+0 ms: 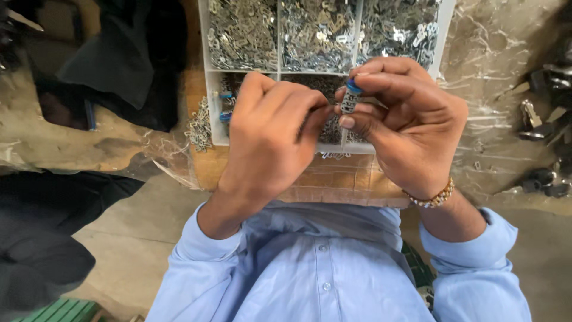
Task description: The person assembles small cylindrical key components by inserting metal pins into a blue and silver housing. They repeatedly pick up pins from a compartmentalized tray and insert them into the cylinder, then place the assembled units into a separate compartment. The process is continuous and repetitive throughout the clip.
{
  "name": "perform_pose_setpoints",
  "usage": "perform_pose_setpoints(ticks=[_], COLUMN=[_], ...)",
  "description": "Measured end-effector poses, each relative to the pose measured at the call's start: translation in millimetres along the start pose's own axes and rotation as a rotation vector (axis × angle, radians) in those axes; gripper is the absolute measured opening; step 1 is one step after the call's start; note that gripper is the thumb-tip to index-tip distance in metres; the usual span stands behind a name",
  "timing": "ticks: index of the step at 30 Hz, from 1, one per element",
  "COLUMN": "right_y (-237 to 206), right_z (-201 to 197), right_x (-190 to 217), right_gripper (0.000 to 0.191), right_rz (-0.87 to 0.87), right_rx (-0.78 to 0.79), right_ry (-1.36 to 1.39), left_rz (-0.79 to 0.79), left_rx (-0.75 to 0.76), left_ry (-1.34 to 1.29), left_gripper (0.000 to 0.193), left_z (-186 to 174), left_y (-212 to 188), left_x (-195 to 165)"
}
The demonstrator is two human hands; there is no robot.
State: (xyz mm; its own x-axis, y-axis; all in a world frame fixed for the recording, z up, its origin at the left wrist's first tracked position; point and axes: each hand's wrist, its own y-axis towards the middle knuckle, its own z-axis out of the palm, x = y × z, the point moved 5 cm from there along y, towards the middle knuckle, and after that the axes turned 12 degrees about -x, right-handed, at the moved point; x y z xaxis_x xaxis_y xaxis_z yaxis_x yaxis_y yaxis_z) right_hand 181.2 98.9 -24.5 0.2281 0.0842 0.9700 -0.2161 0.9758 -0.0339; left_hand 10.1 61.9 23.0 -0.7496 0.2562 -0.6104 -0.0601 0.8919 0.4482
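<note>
My right hand [405,122] pinches a short stack of small metal pieces on a blue-tipped holder [350,98] between thumb and fingers, held upright. Close beside it, my left hand [271,134] has its fingertips pressed together at the stack's left side; whether it holds a tiny metal piece is hidden. Both hands hover over the near edge of a white compartment tray [205,77] filled with small silver metal parts [316,33]. A beaded bracelet [432,197] circles my right wrist.
The tray rests on a wooden board [339,179]. A loose pile of metal parts [199,128] lies left of the tray, and blue-tipped holders [224,107] lie in its near-left compartment. Dark tools [545,119] sit at right on a plastic-covered surface; dark cloth [119,59] at left.
</note>
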Motion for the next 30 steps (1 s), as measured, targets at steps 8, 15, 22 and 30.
perform_pose_setpoints(ticks=[8, 15, 22, 30], right_y=[-0.6, -2.3, 0.0, 5.5], right_z=[-3.2, -3.6, -3.3, 1.5], right_x=[0.2, 2.6, 2.2, 6.2], right_gripper=[0.031, 0.029, 0.027, 0.037], right_rz=[-0.052, -0.122, -0.039, 0.028], right_rx=[-0.078, -0.080, -0.070, -0.106], right_ry=[-0.138, -0.240, -0.147, -0.015], left_rz=[-0.324, -0.250, -0.180, 0.007], left_rx=[-0.222, -0.204, -0.063, 0.018], left_ry=[-0.478, -0.460, -0.270, 0.096], left_gripper=[0.010, 0.014, 0.021, 0.013], left_z=[4.5, 5.7, -6.9, 1.7], left_y=[-21.7, -23.4, 0.5, -0.1], left_x=[8.1, 5.4, 3.2, -4.9])
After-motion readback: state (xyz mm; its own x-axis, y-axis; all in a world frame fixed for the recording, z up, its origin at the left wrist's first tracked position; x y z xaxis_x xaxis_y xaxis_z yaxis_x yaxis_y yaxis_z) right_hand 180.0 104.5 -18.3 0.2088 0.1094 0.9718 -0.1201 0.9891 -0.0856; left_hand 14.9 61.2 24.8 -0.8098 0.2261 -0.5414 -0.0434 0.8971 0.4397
